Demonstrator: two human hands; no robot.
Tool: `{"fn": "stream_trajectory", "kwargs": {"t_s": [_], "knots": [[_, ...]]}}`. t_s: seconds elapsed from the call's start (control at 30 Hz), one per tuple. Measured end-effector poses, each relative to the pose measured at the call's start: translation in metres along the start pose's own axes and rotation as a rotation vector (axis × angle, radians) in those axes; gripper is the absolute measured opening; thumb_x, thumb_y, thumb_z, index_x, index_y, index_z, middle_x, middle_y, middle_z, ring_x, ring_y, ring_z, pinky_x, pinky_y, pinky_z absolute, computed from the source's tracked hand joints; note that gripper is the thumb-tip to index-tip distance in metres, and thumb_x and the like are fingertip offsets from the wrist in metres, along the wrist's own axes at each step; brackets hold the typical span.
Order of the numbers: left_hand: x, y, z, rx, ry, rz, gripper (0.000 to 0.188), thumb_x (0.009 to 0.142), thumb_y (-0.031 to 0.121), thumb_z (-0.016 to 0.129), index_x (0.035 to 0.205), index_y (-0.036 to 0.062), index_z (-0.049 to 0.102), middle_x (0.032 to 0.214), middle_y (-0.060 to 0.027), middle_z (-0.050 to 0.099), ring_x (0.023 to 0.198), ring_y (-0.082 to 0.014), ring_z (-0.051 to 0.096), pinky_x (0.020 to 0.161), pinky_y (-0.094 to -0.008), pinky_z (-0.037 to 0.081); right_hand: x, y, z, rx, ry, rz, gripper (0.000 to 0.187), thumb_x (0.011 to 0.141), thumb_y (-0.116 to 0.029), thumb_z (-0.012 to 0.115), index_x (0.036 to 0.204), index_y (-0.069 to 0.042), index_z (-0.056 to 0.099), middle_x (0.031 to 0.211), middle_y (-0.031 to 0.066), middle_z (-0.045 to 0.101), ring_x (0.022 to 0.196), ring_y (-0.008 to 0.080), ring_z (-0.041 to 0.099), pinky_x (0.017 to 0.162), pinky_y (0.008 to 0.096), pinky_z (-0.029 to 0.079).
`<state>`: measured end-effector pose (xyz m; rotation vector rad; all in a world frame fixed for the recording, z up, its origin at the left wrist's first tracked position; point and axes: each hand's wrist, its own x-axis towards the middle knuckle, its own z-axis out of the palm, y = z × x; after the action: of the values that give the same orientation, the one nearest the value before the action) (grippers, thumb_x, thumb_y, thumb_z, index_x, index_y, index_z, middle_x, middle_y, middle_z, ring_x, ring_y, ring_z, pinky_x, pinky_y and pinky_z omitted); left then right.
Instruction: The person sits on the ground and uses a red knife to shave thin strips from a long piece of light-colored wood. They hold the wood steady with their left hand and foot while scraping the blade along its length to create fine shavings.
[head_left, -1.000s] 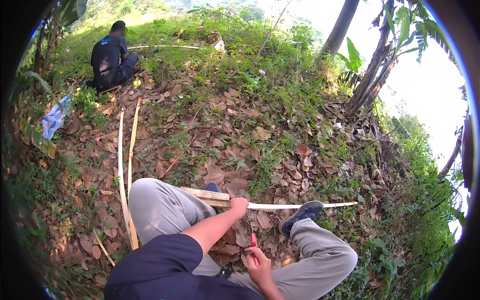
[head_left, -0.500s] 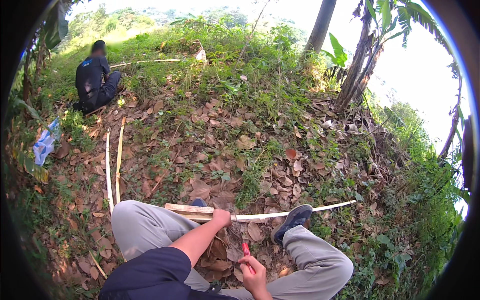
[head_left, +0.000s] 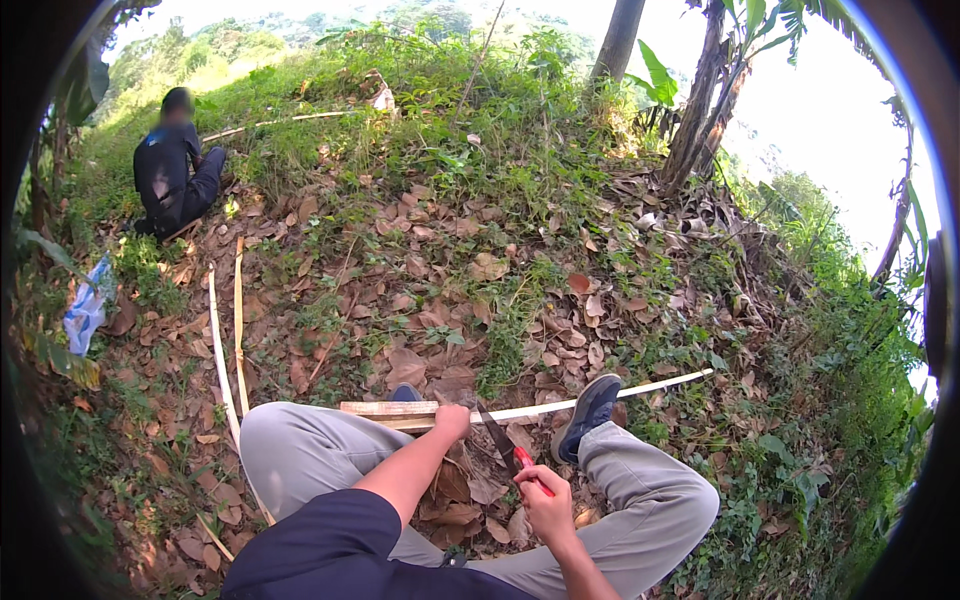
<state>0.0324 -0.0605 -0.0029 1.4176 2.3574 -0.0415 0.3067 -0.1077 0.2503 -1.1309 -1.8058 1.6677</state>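
My left hand [head_left: 453,422] is closed around a long pale strip, perhaps split bamboo [head_left: 650,387], which runs across in front of my legs to the right. Just left of that hand lie short pale wooden pieces [head_left: 388,408], above my left knee. My right hand [head_left: 547,500] grips the red handle of a hand saw [head_left: 500,440]. Its long dark blade points up and left, its tip close to the strip just right of my left hand. The teeth are too small to make out, and whether the blade touches the strip I cannot tell.
Dry leaves and low plants cover the sloping ground. My right shoe [head_left: 590,415] is at the strip. Two more pale strips [head_left: 239,310] lie at left, near a blue-white plastic bag [head_left: 85,312]. Another person [head_left: 170,180] sits farther off, upper left. Trunks [head_left: 692,130] stand at upper right.
My right hand has moved right and slightly up, with the saw now tilted up-left and its blade plainly visible. My left hand keeps its grip. The view has shifted slightly.
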Motion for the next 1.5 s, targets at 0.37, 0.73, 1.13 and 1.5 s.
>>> {"fn": "stream_trajectory", "kwargs": {"t_s": [0.37,0.73,1.13,1.5], "knots": [[-0.011,0.005,-0.004,0.03,0.04,0.023,0.024,0.082,0.024,0.067,0.096,0.0108,0.081,0.097,-0.0129,0.079,0.089,-0.0281,0.078,0.075,-0.0414,0.061,0.033,0.028,0.024,-0.126,0.126,-0.252,0.013,0.087,-0.001,0.055,0.09,0.001,0.068,0.074,0.004,0.06,0.067,0.009,0.053,0.062,0.0276,0.042],[-0.001,-0.006,-0.002,0.078,0.013,0.033,0.029,0.086,0.032,0.069,0.1,0.0094,0.081,0.101,-0.0147,0.078,0.092,-0.0297,0.077,0.076,-0.0425,0.061,0.025,0.014,0.007,-0.077,0.043,-0.133,0.014,0.086,-0.002,0.055,0.091,0.002,0.067,0.077,0.007,0.063,0.07,0.0118,0.056,0.066,0.0296,0.046],[-0.006,-0.001,-0.01,0.101,0.007,0.029,0.04,0.084,0.044,0.073,0.098,0.0072,0.08,0.098,-0.0166,0.078,0.09,-0.0314,0.077,0.08,-0.0434,0.061,0.025,0.0,-0.005,-0.095,0.053,-0.09,0.015,0.086,-0.005,0.055,0.092,0.001,0.067,0.074,0.0097,0.062,0.07,0.0132,0.056,0.065,0.031,0.046],[0.001,-0.016,-0.003,0.137,0.028,0.07,0.042,0.083,0.045,0.074,0.098,0.0063,0.079,0.097,-0.0178,0.077,0.091,-0.0335,0.076,0.079,-0.0441,0.061,0.016,0.001,-0.001,-0.049,0.063,-0.096,0.016,0.084,-0.004,0.054,0.091,0.0,0.068,0.072,0.0123,0.063,0.064,0.0178,0.059,0.064,0.0333,0.048]]}}
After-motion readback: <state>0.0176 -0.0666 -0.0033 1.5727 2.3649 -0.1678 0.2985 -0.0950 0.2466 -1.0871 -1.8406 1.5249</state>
